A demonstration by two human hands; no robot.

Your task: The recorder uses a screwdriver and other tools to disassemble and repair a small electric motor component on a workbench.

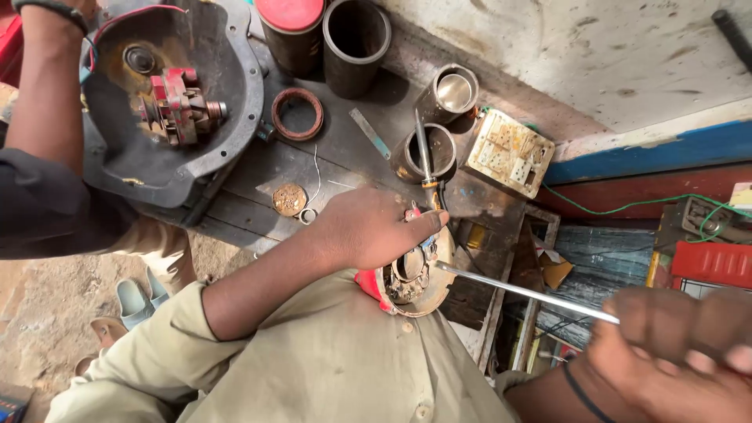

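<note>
Rusty brown metal round the rim: a small round motor part (411, 276) with a red body is held on the lap, against the khaki shirt (329, 368), just off the edge of the dark wooden bench (258, 180).

Left hand (368, 229) is clamped over the top of the part, fingers curled closed on its rim, thumb toward the screwdriver on the bench (425, 160). Right hand (674, 356) is closed in a fist round the handle end of a long steel-shafted screwdriver (521, 291); the handle itself is hidden in the fist. Tip is set at the inner edge of the part, near a round opening; exact seat cannot be made out.

Judged for doing it well:
- Shaft to be kept in line with whatever the tip engages; a long shaft held at the far end is prone to slipping sideways.
- Left fingertips to be kept clear of the tip's path, since they sit just beside it.
- Part to be pressed firmly into the lap so it is not rotated by the push.

Nearby: another person's arm (47, 86) on a grey housing with a red core (172, 106), metal cylinders (446, 92), a rubber ring (298, 113), a cream switch plate (509, 153).
</note>
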